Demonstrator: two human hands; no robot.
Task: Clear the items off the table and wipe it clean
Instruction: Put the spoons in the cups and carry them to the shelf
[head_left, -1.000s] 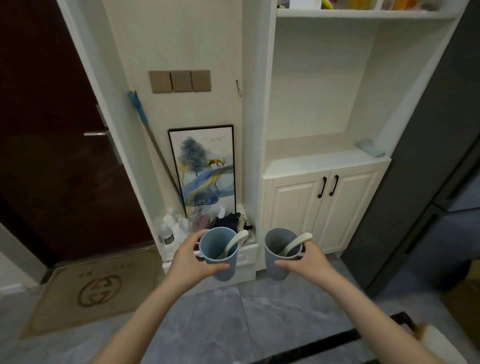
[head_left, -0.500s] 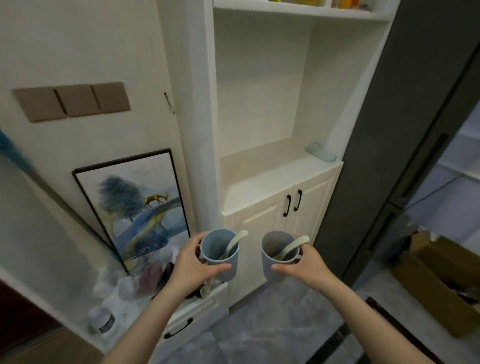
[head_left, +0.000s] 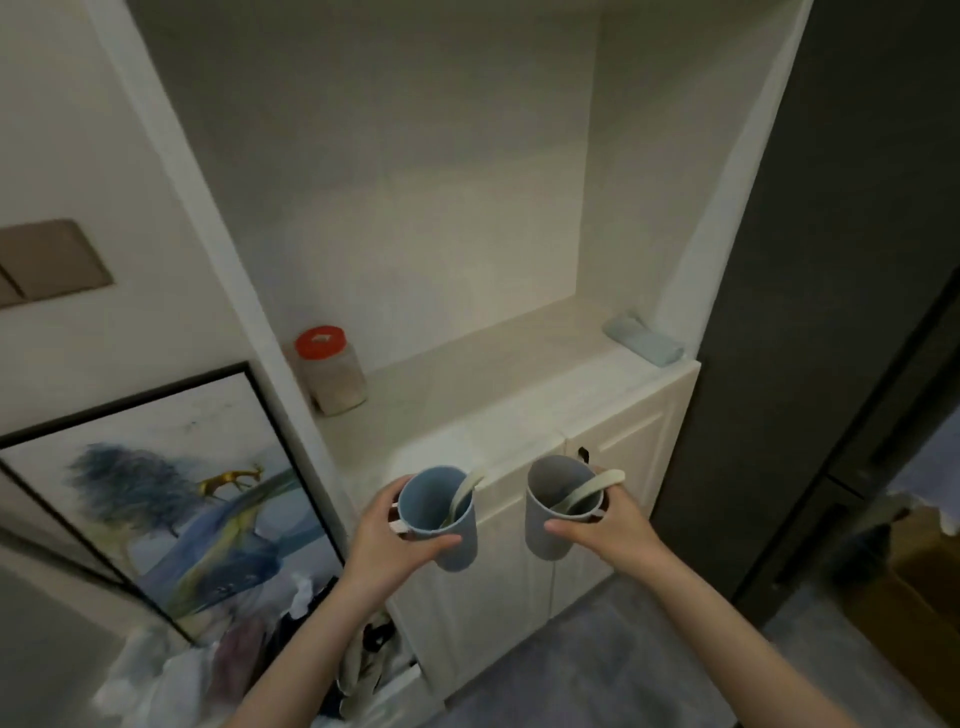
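While the person stands facing a white built-in cabinet, the single head view looks down over both forearms reaching toward its open niche. The left hand (head_left: 387, 540) has its fingers and thumb wrapped round a blue mug (head_left: 440, 512), and a pale spoon (head_left: 464, 496) leans inside it with its handle poking over the rim. The right hand (head_left: 608, 525) is curled the same way round a grey mug (head_left: 558, 506), which carries a second pale spoon (head_left: 589, 491) resting across its rim. Both mugs are upright, side by side but apart, held in the air just in front of the cabinet counter (head_left: 519, 410) and not yet resting on it. On that counter a jar with a red lid (head_left: 330, 371) stands in the back left corner, and a folded pale blue cloth (head_left: 644, 340) lies at the far right edge; the stretch between them is bare. A framed painting (head_left: 171, 493) leans against the wall to the left, with a heap of bags and clothing at its foot. The table itself is out of sight. The step in hand looks to be setting the mugs down, and to do it well they should be kept level so the spoons do not tip out, lifted over the counter's front edge, and placed in the middle ground, well away from the jar. The cloth would then be within reach for wiping.
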